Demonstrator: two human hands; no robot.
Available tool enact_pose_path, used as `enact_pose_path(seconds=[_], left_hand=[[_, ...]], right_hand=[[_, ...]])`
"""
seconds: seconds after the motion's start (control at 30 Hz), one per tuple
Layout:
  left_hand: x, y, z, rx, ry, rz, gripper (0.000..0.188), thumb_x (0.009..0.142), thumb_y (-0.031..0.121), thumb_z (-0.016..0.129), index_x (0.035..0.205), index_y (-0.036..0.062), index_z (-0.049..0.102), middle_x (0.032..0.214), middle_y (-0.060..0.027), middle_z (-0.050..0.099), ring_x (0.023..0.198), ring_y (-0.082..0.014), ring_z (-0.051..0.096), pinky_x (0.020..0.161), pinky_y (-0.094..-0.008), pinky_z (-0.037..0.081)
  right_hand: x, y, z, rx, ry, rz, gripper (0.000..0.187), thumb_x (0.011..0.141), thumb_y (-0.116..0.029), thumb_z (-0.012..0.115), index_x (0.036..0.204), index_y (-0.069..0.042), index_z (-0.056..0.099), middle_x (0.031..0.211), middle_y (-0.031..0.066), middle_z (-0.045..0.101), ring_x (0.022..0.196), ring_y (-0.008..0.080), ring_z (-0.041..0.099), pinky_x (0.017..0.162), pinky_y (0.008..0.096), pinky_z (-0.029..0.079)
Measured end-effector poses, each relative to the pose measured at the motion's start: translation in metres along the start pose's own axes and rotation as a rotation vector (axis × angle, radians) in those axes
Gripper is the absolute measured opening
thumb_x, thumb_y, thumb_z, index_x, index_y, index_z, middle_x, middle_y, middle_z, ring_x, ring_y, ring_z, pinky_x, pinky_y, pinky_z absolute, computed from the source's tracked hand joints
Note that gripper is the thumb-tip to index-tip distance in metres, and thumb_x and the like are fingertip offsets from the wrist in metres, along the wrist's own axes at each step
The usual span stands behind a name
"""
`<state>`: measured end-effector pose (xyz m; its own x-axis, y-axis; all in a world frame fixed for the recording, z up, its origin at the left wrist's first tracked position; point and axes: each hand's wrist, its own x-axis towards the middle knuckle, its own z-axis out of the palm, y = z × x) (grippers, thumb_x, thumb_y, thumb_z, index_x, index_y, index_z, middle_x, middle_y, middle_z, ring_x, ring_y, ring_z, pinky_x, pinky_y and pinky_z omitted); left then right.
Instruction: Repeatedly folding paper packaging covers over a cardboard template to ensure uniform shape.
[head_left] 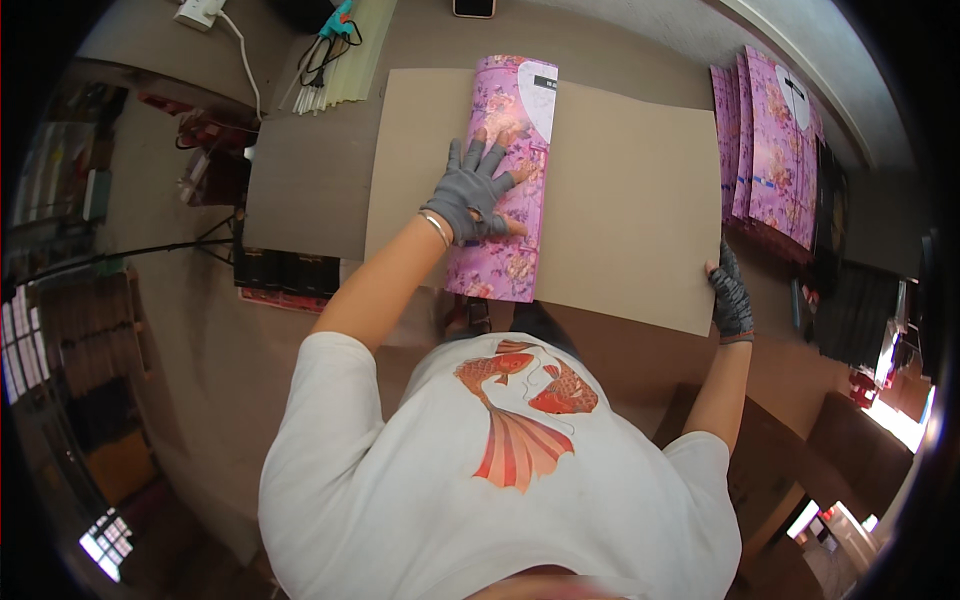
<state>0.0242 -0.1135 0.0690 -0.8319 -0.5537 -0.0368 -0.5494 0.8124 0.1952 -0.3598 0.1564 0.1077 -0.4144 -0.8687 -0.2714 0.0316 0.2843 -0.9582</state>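
Note:
A long pink panel with a floral print [500, 275] and a white patch at its far end lies across a wide sheet of brown cardboard [630, 200]. My left hand [472, 198], in a grey fingerless glove, presses on the panel with its fingers spread. At the sheet's right edge, my right hand [732, 298], in a dark patterned fingerless glove, grips the board near its close corner. Part of its fingers is hidden. The near end of the panel reaches past the front edge of the sheet.
A stack of similar pink floral pieces [778, 165] stands at the far right. Far left lie pale glue sticks [362, 50] and a teal glue gun [338, 20] with a black cord. A white power strip [198, 12] and a phone [474, 8] are at the back.

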Motion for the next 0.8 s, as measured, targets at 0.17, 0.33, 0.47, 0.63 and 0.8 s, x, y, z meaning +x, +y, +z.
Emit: enact_pose_path(seconds=[0.17, 0.33, 0.47, 0.63, 0.8], left_hand=[[0.006, -0.002, 0.038, 0.095, -0.074, 0.002, 0.106, 0.065, 0.085, 0.060, 0.152, 0.0282, 0.039, 0.161, -0.0222, 0.019, 0.148, -0.0490, 0.010, 0.112, -0.0694, 0.013], [0.012, 0.002, 0.026, 0.213, -0.248, 0.014, 0.132, 0.050, 0.087, 0.068, 0.159, 0.0306, 0.019, 0.162, -0.0245, 0.014, 0.148, -0.0501, 0.009, 0.109, -0.0729, 0.012], [0.012, 0.006, 0.021, 0.276, -0.270, 0.000, 0.135, 0.048, 0.086, 0.070, 0.159, 0.0283, 0.018, 0.161, -0.0249, 0.015, 0.147, -0.0508, 0.011, 0.109, -0.0725, 0.013], [0.012, 0.007, 0.021, 0.255, -0.302, -0.009, 0.135, 0.048, 0.085, 0.071, 0.159, 0.0283, 0.019, 0.161, -0.0238, 0.016, 0.147, -0.0496, 0.013, 0.110, -0.0719, 0.013], [0.009, 0.011, 0.021, 0.260, -0.314, -0.029, 0.134, 0.049, 0.083, 0.073, 0.159, 0.0294, 0.018, 0.162, -0.0226, 0.016, 0.147, -0.0484, 0.012, 0.110, -0.0719, 0.014]], right_hand=[[0.023, 0.004, 0.017, 0.479, -0.021, 0.049, 0.061, 0.103, -0.048, 0.046, 0.146, -0.006, 0.044, 0.136, 0.0052, 0.056, 0.125, 0.0170, 0.052, 0.102, 0.0339, 0.046], [0.050, 0.031, 0.046, 0.720, -0.149, 0.038, 0.071, 0.098, -0.062, 0.044, 0.147, -0.010, 0.043, 0.136, 0.0044, 0.056, 0.121, 0.0170, 0.054, 0.098, 0.0341, 0.049], [0.062, 0.018, 0.116, 0.422, 0.023, -0.224, 0.086, 0.089, -0.072, 0.050, 0.153, -0.018, 0.034, 0.144, 0.0050, 0.047, 0.126, 0.0188, 0.049, 0.103, 0.0339, 0.044], [0.074, 0.012, 0.178, -1.016, 0.061, -0.753, 0.058, 0.094, -0.050, 0.056, 0.146, -0.024, 0.049, 0.150, 0.0229, 0.040, 0.138, 0.0480, 0.036, 0.115, 0.0527, 0.027], [0.072, 0.021, 0.217, -1.440, 0.069, -0.565, 0.061, 0.091, -0.057, 0.055, 0.148, -0.037, 0.044, 0.153, 0.0207, 0.036, 0.137, 0.0520, 0.031, 0.112, 0.0652, 0.018]])
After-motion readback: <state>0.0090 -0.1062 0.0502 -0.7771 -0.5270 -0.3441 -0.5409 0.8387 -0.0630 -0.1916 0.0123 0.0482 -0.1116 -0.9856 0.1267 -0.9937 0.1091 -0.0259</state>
